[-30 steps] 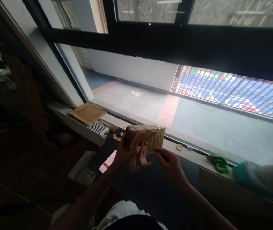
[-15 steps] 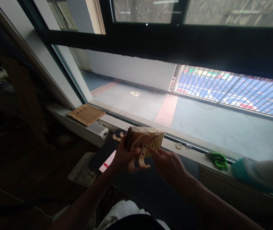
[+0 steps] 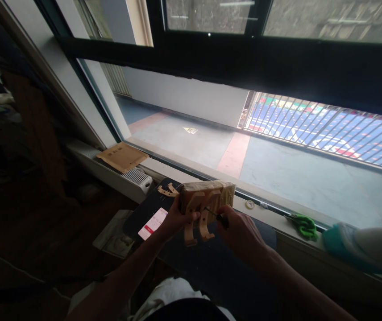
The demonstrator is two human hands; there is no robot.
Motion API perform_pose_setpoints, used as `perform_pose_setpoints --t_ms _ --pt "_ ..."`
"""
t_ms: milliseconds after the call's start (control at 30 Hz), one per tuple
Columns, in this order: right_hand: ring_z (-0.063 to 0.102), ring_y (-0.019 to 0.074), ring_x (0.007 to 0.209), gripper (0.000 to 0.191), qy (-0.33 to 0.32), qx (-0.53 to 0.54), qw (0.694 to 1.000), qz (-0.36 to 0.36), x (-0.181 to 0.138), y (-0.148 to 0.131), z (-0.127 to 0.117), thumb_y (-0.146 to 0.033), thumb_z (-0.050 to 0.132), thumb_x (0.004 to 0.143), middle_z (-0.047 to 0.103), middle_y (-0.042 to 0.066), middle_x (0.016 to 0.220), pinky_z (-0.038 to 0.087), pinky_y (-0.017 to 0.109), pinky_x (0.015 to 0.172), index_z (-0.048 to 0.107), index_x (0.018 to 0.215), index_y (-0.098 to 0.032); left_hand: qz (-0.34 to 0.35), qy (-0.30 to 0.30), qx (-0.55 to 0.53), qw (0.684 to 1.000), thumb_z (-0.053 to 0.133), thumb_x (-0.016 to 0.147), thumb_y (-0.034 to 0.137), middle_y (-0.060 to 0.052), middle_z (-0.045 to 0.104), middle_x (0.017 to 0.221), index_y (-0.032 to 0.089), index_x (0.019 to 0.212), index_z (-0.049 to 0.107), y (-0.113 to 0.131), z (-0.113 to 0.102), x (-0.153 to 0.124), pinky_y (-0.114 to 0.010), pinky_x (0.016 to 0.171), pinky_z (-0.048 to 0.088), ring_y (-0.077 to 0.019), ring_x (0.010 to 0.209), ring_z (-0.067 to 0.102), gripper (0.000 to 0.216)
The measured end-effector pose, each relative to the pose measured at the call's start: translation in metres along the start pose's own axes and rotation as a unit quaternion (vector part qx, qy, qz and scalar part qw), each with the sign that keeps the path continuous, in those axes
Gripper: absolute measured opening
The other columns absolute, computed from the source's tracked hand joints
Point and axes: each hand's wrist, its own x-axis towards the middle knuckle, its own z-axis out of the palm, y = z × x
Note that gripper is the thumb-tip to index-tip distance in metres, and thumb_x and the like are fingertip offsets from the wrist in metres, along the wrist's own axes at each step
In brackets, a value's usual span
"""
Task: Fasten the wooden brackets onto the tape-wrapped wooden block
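My left hand [image 3: 177, 218] grips the left end of a wooden block [image 3: 226, 196] whose sides look wrapped in pale, wrinkled film. Two curved wooden hooks [image 3: 206, 223] lie against the block's near face, their lower ends sticking out below it. My left thumb presses on the left hook. A screwdriver [image 3: 222, 219] with a dark handle is closed in my right hand [image 3: 239, 227], its thin shaft pointing left at the right hook. Whether the tip sits in a screw is too small to tell. More wooden hooks [image 3: 167, 191] lie on the black table behind my left hand.
The black table [image 3: 184, 258] stands against the windowsill, with a lit phone [image 3: 152, 224] at its left. Along the sill are a tape roll [image 3: 249, 204], green-handled scissors [image 3: 305, 225] and a teal-and-white object [image 3: 341, 245]. A brown envelope [image 3: 123, 157] lies on the radiator [image 3: 134, 180].
The block has turned so its hooked face shows more squarely. My right hand has drawn back slightly, and the screwdriver's handle and shaft now show clearly.
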Motion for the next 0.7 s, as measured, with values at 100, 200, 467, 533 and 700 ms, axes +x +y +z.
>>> perform_pose_setpoints --t_ms 100,200,467,533,700 --pt "0.061 0.0134 0.068 0.019 0.006 -0.141 0.985 -0.095 -0.001 0.002 0.003 -0.012 0.046 0.086 0.067 0.004 0.086 0.037 0.022 0.054 0.059 0.099 -0.018 0.002 0.001 -0.006 1.000 0.080 0.055 0.024 -0.006 0.064 0.106 0.021 0.123 0.042 -0.003 0.002 -0.001 -0.031 0.075 0.054 -0.0240 0.095 0.063 0.078" --pt "0.061 0.0153 0.068 0.028 0.010 -0.267 0.948 -0.170 -0.002 0.003 0.006 -0.007 0.048 0.085 0.065 0.007 0.088 0.039 0.023 0.052 0.058 0.109 -0.016 -0.009 0.037 -0.002 0.999 0.077 0.057 0.027 -0.008 0.065 0.106 0.018 0.122 0.045 -0.004 0.006 -0.002 -0.032 0.075 0.054 -0.0250 0.095 0.063 0.073" --pt "0.063 0.0150 0.070 0.031 0.040 -0.066 0.992 -0.097 -0.002 0.014 0.028 -0.016 0.045 0.088 0.069 0.007 0.090 0.045 0.025 0.060 0.062 0.113 -0.019 0.053 0.092 0.101 0.989 0.074 0.057 0.028 -0.004 0.067 0.095 0.016 0.119 0.049 -0.003 0.009 -0.006 -0.034 0.075 0.054 -0.0233 0.089 0.064 0.068" --pt "0.063 0.0143 0.069 0.027 0.053 0.112 0.992 -0.015 -0.002 0.020 0.038 -0.025 0.046 0.088 0.070 0.005 0.084 0.045 0.024 0.060 0.067 0.104 -0.018 0.072 0.082 0.148 0.983 0.074 0.056 0.026 -0.003 0.066 0.098 0.018 0.120 0.047 -0.006 0.007 -0.008 -0.032 0.076 0.054 -0.0227 0.091 0.064 0.070" --pt "0.053 0.0107 0.050 0.033 0.003 0.313 0.945 0.095 -0.005 0.029 0.044 -0.035 0.050 0.083 0.064 0.001 0.064 0.036 0.022 0.046 0.067 0.100 -0.013 0.062 0.080 0.149 0.984 0.070 0.062 0.025 -0.002 0.065 0.095 0.019 0.113 0.049 -0.014 0.011 -0.014 -0.031 0.074 0.054 -0.0205 0.087 0.064 0.056"
